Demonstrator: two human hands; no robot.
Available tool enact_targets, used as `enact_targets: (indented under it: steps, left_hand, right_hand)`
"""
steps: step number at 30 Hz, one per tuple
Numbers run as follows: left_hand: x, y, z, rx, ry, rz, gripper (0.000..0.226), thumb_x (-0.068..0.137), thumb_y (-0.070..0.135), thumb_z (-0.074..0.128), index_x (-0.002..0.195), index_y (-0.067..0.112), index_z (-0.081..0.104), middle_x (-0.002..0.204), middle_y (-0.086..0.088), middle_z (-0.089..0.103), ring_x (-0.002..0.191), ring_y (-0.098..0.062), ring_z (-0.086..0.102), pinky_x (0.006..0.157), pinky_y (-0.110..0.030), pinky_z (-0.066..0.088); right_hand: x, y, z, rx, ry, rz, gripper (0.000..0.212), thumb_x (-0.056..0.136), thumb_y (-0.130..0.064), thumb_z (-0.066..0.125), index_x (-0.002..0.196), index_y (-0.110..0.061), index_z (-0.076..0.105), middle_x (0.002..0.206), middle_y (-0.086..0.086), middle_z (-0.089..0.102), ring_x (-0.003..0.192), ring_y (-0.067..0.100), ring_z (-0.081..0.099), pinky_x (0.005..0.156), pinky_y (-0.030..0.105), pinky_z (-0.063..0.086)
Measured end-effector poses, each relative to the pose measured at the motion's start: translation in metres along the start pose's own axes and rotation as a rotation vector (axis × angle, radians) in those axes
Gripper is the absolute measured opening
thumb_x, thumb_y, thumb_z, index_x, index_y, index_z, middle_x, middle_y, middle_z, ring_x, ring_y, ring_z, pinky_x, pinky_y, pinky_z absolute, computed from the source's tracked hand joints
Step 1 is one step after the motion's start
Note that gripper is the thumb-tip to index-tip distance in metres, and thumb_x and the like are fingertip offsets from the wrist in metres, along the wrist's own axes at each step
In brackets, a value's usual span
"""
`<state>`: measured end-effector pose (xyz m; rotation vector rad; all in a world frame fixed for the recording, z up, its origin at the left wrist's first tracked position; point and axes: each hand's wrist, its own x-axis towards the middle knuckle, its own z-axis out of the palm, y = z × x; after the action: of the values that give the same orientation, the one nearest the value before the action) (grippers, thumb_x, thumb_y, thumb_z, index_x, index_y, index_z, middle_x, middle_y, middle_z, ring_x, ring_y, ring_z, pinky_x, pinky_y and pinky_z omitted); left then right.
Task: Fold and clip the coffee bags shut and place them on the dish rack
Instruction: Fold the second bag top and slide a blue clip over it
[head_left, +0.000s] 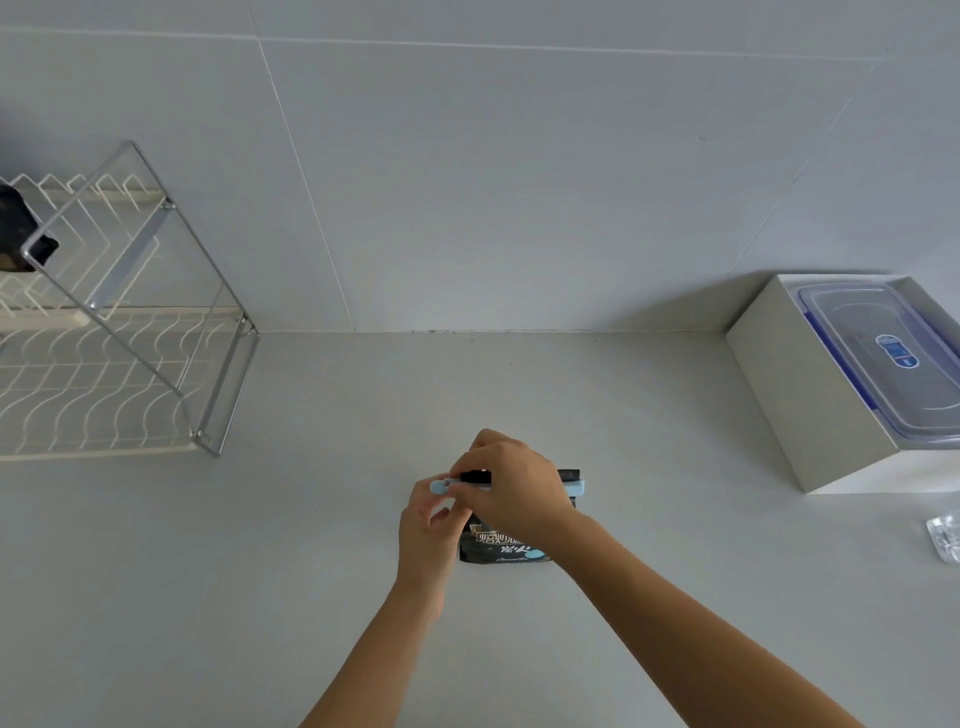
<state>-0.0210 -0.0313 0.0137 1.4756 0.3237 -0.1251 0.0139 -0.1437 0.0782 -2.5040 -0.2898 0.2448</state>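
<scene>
A black coffee bag (501, 545) with white lettering stands on the grey counter in front of me, its top folded over. A light blue clip (576, 487) runs across the folded top. My right hand (511, 486) covers the middle of the clip and presses on it. My left hand (428, 519) pinches the clip's left end beside the bag. Another dark bag (18, 228) sits on the upper tier of the dish rack (156, 332) at the far left.
A white box (810, 384) holding a clear plastic container with a blue-edged lid (883, 353) stands at the right against the wall. A small clear plastic piece (945, 538) lies at the right edge. Grey counter stretches between rack and bag.
</scene>
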Motion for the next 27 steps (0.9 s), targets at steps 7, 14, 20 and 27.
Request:
enact_targets:
  steps: [7,14,20,27]
  left_hand:
    - [-0.003,-0.001,0.005,0.063,0.064,0.026,0.009,0.086,0.018,0.064,0.092,0.025,0.063,0.098,-0.001,0.067,0.093,-0.015,0.066,0.067,-0.018,0.050]
    - [0.008,0.020,-0.007,0.310,-0.079,0.229,0.030,0.084,0.014,0.066,0.093,0.042,0.061,0.107,0.005,0.062,0.108,-0.014,0.056,0.088,-0.031,0.049]
    - [0.012,0.031,-0.031,0.290,-0.262,0.114,0.020,0.088,0.020,0.061,0.106,0.028,0.064,0.109,0.010,0.068,0.105,-0.002,0.060,0.090,-0.023,0.044]
    - [0.015,0.032,-0.034,0.284,-0.109,0.180,0.012,0.083,0.009,0.066,0.075,0.017,0.065,0.068,0.013,0.067,0.065,-0.004,0.059,0.065,-0.016,0.046]
  right_hand:
    - [-0.004,0.002,0.011,0.071,0.078,0.058,0.015,0.080,-0.040,0.061,0.078,-0.027,0.069,0.085,-0.011,0.059,0.070,0.010,0.058,0.055,0.021,0.036]
    - [0.000,0.008,0.006,0.139,0.101,0.080,0.014,0.077,-0.042,0.063,0.077,-0.028,0.066,0.085,-0.013,0.057,0.071,0.007,0.057,0.057,0.022,0.037]
    - [0.003,0.008,0.008,0.108,0.078,0.052,0.013,0.081,-0.042,0.062,0.083,-0.030,0.066,0.089,-0.013,0.058,0.071,0.008,0.056,0.058,0.022,0.036]
    - [-0.001,0.017,-0.009,0.188,0.047,-0.005,0.008,0.079,-0.033,0.068,0.079,-0.025,0.068,0.082,-0.010,0.058,0.073,0.006,0.054,0.063,0.025,0.042]
